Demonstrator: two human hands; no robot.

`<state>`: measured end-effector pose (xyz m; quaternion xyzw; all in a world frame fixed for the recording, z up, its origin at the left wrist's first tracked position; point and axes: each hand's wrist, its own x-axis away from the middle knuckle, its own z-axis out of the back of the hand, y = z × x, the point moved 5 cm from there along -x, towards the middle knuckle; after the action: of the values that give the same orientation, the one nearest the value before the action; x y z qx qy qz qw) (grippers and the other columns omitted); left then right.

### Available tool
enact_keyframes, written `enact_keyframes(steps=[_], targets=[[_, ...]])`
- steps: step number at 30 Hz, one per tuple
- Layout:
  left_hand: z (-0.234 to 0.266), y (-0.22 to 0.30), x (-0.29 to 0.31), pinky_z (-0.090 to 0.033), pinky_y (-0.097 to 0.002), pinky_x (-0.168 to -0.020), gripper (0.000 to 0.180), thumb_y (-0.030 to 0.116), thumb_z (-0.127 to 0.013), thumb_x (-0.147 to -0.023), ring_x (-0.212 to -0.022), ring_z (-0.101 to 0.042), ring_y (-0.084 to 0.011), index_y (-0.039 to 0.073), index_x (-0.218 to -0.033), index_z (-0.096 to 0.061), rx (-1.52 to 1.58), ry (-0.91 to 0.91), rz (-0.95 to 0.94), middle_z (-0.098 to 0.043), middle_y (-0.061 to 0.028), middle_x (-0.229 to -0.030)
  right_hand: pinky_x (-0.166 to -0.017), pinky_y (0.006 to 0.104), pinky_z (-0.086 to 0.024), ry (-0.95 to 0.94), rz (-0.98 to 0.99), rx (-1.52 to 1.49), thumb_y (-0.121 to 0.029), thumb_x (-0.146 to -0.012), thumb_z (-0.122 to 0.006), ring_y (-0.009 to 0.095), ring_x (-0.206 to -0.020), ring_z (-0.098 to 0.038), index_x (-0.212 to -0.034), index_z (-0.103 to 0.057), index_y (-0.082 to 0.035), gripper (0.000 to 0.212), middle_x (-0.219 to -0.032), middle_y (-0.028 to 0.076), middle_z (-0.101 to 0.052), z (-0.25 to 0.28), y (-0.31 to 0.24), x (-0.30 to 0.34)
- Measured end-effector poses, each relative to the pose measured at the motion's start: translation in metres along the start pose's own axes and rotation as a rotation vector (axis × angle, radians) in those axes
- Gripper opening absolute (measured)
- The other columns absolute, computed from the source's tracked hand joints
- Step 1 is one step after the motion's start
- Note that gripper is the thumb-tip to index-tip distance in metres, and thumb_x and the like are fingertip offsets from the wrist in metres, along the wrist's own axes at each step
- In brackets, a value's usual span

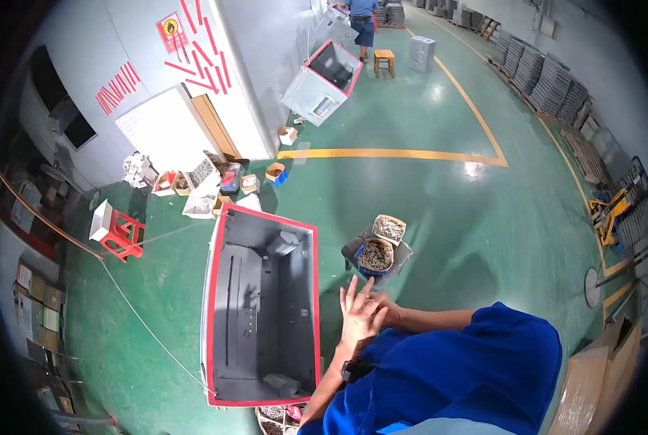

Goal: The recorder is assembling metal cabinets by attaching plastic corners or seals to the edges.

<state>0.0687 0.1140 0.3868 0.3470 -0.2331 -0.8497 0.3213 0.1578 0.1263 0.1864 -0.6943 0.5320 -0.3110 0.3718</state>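
My left hand (359, 317) is held in front of my body with its fingers stretched out and apart, and nothing shows in it. Against it sits my right hand (391, 310), whose fingers are mostly hidden behind the left. To the left lies a large grey metal cabinet (270, 290), its open side up and its rim edged in red. Just beyond my hands, a blue-edged box (375, 257) of small metal parts and a second box (388, 229) of paler small parts rest on a dark grey support (402, 258).
A red stool (126, 235) stands far left, near several small boxes (201, 185) by the wall. A thin cord (154, 330) runs to the cabinet's near corner. Farther off are another metal cabinet (317, 90), a wooden stool (384, 61) and a person (362, 22). Cardboard (596, 370) stands at right.
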Motion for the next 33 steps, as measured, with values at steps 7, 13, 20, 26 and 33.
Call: enact_keyframes(steps=[7,13,20,26,33], targets=[[0.077,0.063,-0.077,-0.022,-0.0505,-0.107,0.049,-0.001,-0.066,-0.069,-0.134,-0.019,-0.037,0.017,-0.114,-0.06,0.363,-0.15,0.138,-0.027,-0.0134,-0.142,-0.035,0.0297,-0.027,0.324,-0.822,0.239,-0.038,-0.081,-0.06,0.014,-0.036,-0.034,-0.054,-0.048,-0.012,0.04,-0.047,0.001,-0.041,0.126,0.01,0.034],[0.172,0.154,-0.135,-0.031,-0.0544,-0.101,0.034,0.006,-0.066,-0.059,-0.115,-0.044,-0.0345,0.009,-0.093,-0.067,0.818,0.164,-0.332,-0.052,-0.0177,-0.105,-0.036,0.0301,-0.032,0.416,-0.936,0.775,-0.034,-0.083,-0.059,0.015,-0.037,-0.041,-0.057,-0.056,-0.008,0.037,-0.053,0.004,-0.052,0.215,0.005,0.09],[0.2,0.213,-0.151,-0.028,-0.0641,-0.1,0.007,0.026,-0.054,-0.087,-0.113,-0.044,-0.033,0.02,-0.088,-0.055,1.046,0.133,-0.704,-0.053,-0.0103,-0.094,-0.046,0.0358,-0.044,0.281,-0.92,0.863,-0.031,-0.081,-0.06,0.02,-0.049,-0.053,-0.083,-0.065,-0.008,0.024,-0.061,0.005,-0.057,0.201,-0.011,0.075],[0.196,0.237,-0.156,-0.028,-0.068,-0.099,0.018,0.012,-0.052,-0.088,-0.115,-0.039,-0.0207,0.014,-0.07,-0.052,1.065,0.179,-0.361,-0.041,0.0014,-0.087,-0.066,0.0363,-0.049,-0.141,-0.568,1.404,-0.025,-0.077,-0.061,0.027,-0.067,-0.061,-0.111,-0.061,-0.017,0.035,-0.085,0.012,-0.065,0.213,0.016,0.056],[0.189,0.25,-0.185,-0.025,-0.063,-0.103,0.012,0.031,-0.058,-0.086,-0.117,-0.037,-0.0351,0.022,-0.093,-0.063,1.259,-0.082,-0.881,-0.046,-0.0091,-0.1,-0.069,0.0387,-0.05,0.154,-0.857,1.123,-0.02,-0.071,-0.064,0.03,-0.076,-0.063,-0.111,-0.06,-0.018,0.04,-0.087,0.014,-0.065,0.252,0.027,0.077]])
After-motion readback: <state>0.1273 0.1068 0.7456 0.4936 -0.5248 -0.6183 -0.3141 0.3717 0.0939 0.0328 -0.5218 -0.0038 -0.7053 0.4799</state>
